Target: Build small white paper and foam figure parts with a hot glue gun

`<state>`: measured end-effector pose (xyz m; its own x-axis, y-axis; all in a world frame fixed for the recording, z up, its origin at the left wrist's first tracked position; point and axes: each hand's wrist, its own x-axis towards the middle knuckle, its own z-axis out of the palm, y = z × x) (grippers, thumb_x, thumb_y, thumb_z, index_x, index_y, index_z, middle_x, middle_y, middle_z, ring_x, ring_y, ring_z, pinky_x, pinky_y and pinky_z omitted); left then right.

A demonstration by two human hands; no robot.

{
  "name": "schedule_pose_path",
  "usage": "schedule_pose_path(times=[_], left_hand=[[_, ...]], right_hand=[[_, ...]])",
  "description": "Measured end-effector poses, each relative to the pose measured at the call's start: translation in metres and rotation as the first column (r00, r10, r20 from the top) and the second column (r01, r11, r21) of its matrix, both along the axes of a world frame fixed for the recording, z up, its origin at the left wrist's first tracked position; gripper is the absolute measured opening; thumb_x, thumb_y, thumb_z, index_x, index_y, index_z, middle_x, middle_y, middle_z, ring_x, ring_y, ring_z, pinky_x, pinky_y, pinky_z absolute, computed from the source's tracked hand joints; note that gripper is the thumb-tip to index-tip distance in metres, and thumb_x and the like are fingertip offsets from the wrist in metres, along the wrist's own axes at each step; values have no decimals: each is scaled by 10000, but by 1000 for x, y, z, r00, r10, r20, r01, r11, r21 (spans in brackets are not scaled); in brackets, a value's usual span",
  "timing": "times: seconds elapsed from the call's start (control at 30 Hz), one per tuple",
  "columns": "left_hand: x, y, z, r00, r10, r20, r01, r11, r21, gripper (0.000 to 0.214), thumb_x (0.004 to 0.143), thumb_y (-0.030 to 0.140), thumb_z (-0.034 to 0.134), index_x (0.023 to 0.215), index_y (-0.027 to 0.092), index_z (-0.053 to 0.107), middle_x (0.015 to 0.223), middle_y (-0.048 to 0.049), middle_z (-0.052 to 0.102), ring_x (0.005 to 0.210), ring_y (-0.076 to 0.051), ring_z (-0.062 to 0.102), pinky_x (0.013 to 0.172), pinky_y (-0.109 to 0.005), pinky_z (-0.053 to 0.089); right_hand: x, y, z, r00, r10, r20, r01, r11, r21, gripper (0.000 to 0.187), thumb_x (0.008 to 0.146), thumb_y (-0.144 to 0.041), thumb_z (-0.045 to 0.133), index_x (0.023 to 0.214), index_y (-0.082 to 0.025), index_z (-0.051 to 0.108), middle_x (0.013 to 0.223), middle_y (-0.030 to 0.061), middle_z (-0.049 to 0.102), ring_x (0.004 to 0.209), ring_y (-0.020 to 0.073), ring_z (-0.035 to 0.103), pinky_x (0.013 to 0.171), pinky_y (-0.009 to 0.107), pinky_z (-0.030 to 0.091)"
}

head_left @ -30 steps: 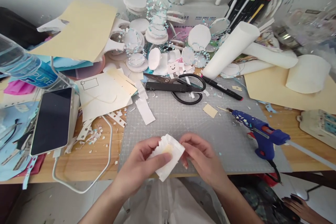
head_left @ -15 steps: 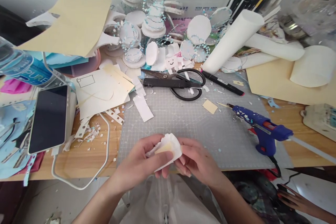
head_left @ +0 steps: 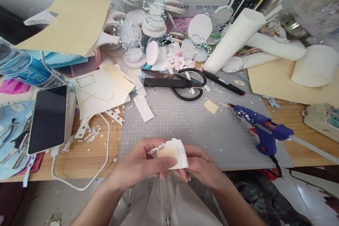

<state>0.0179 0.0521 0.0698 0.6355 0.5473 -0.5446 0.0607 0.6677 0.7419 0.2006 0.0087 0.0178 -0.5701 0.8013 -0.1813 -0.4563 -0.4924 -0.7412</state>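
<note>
Above the front edge of the cutting mat (head_left: 169,120), a crumpled piece of white paper (head_left: 181,150) is held between both hands. A small cream card rectangle (head_left: 166,153) lies against it. My left hand (head_left: 143,164) is closed, its thumb pressing the card onto the white paper. My right hand (head_left: 202,166) pinches the paper's right edge; some of its fingers are hidden behind. Farther back on the mat lie black-handled scissors (head_left: 182,84), a second cream card piece (head_left: 211,106) and a white paper strip (head_left: 143,107).
A blue glue gun (head_left: 261,123) lies to the right, its cord over the front edge. A black marker (head_left: 225,83) and white foam rolls (head_left: 235,40) are behind. On the left are a phone (head_left: 49,118), a white cable (head_left: 108,148) and a water bottle (head_left: 29,67).
The white paper has turned slightly and shifted right in my hands, showing more of its right side. At lower right, another person's hand has mostly moved out of view.
</note>
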Motion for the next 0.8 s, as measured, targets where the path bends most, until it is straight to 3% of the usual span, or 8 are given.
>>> schedule_pose_path(times=[0.23, 0.8], left_hand=[[-4, 1, 2, 998, -59, 18, 58, 997, 52, 229, 829, 371, 674, 836, 142, 684, 737, -45, 670, 584, -93, 510, 543, -207, 382], [-3, 1, 3, 1000, -12, 24, 11, 999, 48, 199, 813, 351, 703, 789, 155, 687, 646, 4, 622, 566, -83, 523, 557, -185, 409]], right_hand=[[0, -1, -1, 999, -5, -32, 5, 1000, 5, 247, 881, -342, 586, 712, -162, 589, 599, -24, 474, 523, 82, 389, 504, 236, 310], [-1, -1, 2, 999, -24, -32, 22, 998, -66, 236, 832, -403, 619, 832, -168, 638, 623, -22, 490, 512, 82, 350, 487, 229, 285]])
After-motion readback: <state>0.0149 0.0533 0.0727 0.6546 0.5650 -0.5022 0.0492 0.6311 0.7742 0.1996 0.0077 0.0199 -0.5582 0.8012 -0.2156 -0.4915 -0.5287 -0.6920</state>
